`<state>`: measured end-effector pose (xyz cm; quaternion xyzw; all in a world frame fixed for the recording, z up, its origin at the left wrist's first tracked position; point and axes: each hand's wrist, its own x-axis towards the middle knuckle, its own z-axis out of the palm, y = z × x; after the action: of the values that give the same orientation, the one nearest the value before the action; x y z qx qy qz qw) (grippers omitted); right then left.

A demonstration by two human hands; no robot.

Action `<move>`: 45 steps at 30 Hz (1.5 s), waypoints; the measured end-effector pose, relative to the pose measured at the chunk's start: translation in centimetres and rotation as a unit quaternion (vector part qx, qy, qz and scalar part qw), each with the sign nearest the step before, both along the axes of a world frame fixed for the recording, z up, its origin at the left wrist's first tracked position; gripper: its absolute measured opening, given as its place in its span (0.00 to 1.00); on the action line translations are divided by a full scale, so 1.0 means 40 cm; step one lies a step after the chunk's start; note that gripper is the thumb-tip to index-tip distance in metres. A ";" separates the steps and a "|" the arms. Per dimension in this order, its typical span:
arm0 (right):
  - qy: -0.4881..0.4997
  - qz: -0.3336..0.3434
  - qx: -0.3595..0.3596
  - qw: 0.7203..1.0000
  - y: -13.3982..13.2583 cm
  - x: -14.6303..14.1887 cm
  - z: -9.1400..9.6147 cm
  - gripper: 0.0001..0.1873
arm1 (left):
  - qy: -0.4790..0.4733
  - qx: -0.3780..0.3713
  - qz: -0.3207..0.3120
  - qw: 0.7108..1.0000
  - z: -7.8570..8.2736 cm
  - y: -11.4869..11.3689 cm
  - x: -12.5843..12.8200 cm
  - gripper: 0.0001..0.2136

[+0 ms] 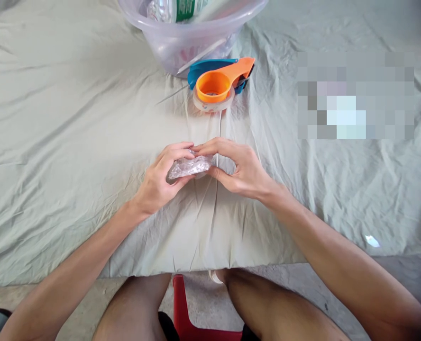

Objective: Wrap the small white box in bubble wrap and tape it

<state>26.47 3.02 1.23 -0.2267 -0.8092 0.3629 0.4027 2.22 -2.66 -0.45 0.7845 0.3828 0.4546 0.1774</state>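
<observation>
Between my two hands is a small bundle of clear bubble wrap (pixel 191 166), held just above the cloth near the middle of the view. My left hand (pixel 162 173) grips its left end, thumb below and fingers over the top. My right hand (pixel 237 166) pinches the right end between thumb and fingers. Whatever may lie inside the wrap cannot be made out. Beyond my hands lies an orange tape dispenser (pixel 214 87) with a roll of clear tape (pixel 213 105) around its ring.
A translucent purplish basin (pixel 192 40) stands at the back, holding a plastic bottle with a green label (pixel 189 9). A blue object (pixel 203 68) lies behind the dispenser. Wrinkled pale cloth (pixel 71 118) covers the table. A small shiny scrap (pixel 372 241) lies near the front right edge.
</observation>
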 end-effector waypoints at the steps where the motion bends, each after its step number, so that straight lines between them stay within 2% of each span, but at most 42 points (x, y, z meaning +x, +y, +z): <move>1: 0.000 -0.001 0.024 1.000 0.000 -0.001 -0.004 0.17 | 0.002 0.000 -0.004 1.000 0.003 0.000 -0.002 0.18; 4: 0.017 -0.002 0.088 0.996 0.003 -0.003 -0.016 0.18 | 0.011 -0.002 -0.021 1.000 0.011 0.003 -0.010 0.22; 6: 0.021 -0.007 0.092 0.995 0.004 -0.004 -0.019 0.16 | 0.020 0.000 -0.030 0.999 0.017 0.007 -0.016 0.25; 9: 0.003 -0.023 0.028 0.999 0.001 -0.004 -0.014 0.11 | 0.023 -0.006 -0.035 0.999 0.023 0.012 -0.025 0.28; 13: 0.018 -0.039 -0.071 0.997 -0.008 -0.010 -0.005 0.09 | 0.005 -0.034 -0.036 0.999 0.023 0.013 -0.029 0.28; 16: 0.042 -0.042 -0.105 0.993 -0.015 -0.017 -0.009 0.09 | -0.008 -0.046 -0.030 0.998 0.021 0.012 -0.028 0.30; 18: 0.045 -0.048 -0.074 0.995 -0.019 -0.022 -0.018 0.10 | 0.003 -0.033 -0.027 0.999 0.021 0.010 -0.027 0.29; 23: 0.018 -0.053 0.134 0.989 -0.025 -0.029 -0.050 0.21 | 0.054 0.042 -0.026 0.997 0.026 0.006 -0.026 0.29; 25: 0.005 -0.041 0.165 0.985 -0.025 -0.029 -0.058 0.22 | 0.057 0.041 -0.022 0.997 0.027 0.003 -0.025 0.30; 27: 0.005 -0.037 0.167 0.985 -0.026 -0.029 -0.060 0.21 | 0.056 0.035 -0.019 0.998 0.027 0.000 -0.023 0.30; 30: 0.033 -0.062 0.110 0.991 -0.032 -0.033 -0.050 0.12 | 0.063 0.051 -0.010 0.997 0.024 -0.003 -0.021 0.30; 33: 0.056 -0.070 0.004 0.996 -0.040 -0.038 -0.029 0.09 | 0.069 0.076 0.000 0.995 0.021 -0.004 -0.021 0.30; 37: 0.063 -0.037 -0.107 0.992 -0.039 -0.040 -0.010 0.18 | 0.073 0.071 -0.014 0.995 0.024 -0.006 -0.029 0.28; 41: 0.102 -0.006 -0.182 0.978 -0.016 -0.032 -0.014 0.27 | 0.117 0.075 -0.018 0.990 0.031 -0.012 -0.033 0.21; 45: 0.096 0.064 -0.219 0.969 0.023 -0.016 -0.019 0.32 | 0.157 0.187 0.015 0.970 0.030 -0.020 -0.021 0.25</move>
<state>25.82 3.93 0.46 -0.2213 -0.6807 0.5760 0.3949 1.37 -3.47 0.74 0.8593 0.3260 0.3920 -0.0413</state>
